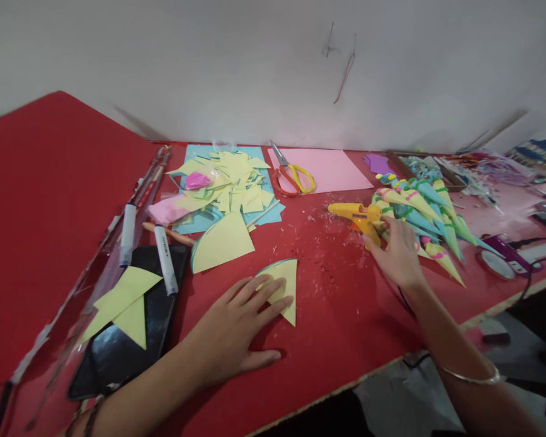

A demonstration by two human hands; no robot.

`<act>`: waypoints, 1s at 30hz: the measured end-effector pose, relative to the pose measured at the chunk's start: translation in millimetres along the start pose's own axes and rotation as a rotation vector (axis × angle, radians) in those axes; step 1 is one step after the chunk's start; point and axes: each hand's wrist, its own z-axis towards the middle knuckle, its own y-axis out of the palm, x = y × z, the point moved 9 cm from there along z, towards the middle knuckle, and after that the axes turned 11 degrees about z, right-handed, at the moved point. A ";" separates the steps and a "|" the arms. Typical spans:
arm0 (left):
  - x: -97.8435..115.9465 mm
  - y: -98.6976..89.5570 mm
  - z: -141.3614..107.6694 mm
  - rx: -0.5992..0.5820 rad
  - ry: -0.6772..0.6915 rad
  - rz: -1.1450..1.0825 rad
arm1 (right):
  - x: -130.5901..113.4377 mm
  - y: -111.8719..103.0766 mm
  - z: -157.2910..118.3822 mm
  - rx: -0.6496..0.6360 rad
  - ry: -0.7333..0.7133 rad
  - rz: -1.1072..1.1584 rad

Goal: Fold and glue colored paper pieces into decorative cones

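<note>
My left hand [239,325] lies flat with its fingers spread. Its fingertips rest on a pale yellow paper wedge [287,280] with a blue-green line along its curved edge. A larger yellow paper piece [225,244] of similar shape lies just beyond. On the right, my right hand [398,252] is closed round the handle of a yellow glue gun [355,212], whose nozzle points left. Some of its fingers are hidden behind the handle. Beside that hand is a pile of small paper cones [430,209] in yellow, blue and green with coloured trim.
Red-and-yellow-handled scissors [295,179] lie on a pink sheet [334,170]. Yellow scraps [239,176] cover a blue sheet [275,213]. To the left are a black phone-like slab [118,358], two markers [165,261] and a pencil [182,237]. A tray [394,162] stands at the back right.
</note>
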 end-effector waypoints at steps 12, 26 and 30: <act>1.1 -4.0 -0.9 0.047 0.009 -0.022 | -25.5 -21.7 4.5 -0.152 0.037 0.042; -8.1 -6.7 -31.4 0.069 -0.093 0.062 | -64.5 -13.9 -18.7 -0.275 -0.078 -0.042; -7.7 -5.8 -30.7 0.059 -0.071 0.034 | -86.1 -0.8 -31.7 -0.346 -0.166 0.023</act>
